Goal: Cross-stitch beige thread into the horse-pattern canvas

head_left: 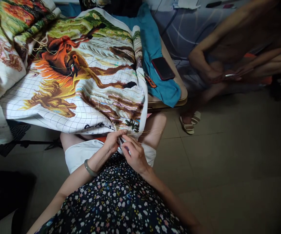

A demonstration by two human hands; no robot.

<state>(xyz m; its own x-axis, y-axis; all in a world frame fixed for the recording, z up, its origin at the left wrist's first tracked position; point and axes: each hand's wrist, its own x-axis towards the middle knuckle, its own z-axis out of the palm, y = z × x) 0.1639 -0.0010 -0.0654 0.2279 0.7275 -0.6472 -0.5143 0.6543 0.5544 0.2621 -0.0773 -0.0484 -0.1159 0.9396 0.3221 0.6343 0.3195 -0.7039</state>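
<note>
A large cross-stitch cloth (89,120) with horses and a printed grid is spread over the table and hangs toward my lap. At its near edge, my left hand (112,141) grips the cloth, thumb on top, with a bangle on the wrist. Close beside it, my right hand (134,152) has its fingers bent and drawn together at the cloth's edge; a small dark thing shows by its fingertips, too small to name. Pale yellowish thread (152,132) trails rightward from the cloth just above my right hand.
A phone (163,68) and an orange cutter-like tool (150,80) lie by a teal cloth (172,94) on the table's right side. More stitched fabric (4,61) is bunched at left. At right another person sits, hands (228,74) around a small shiny object.
</note>
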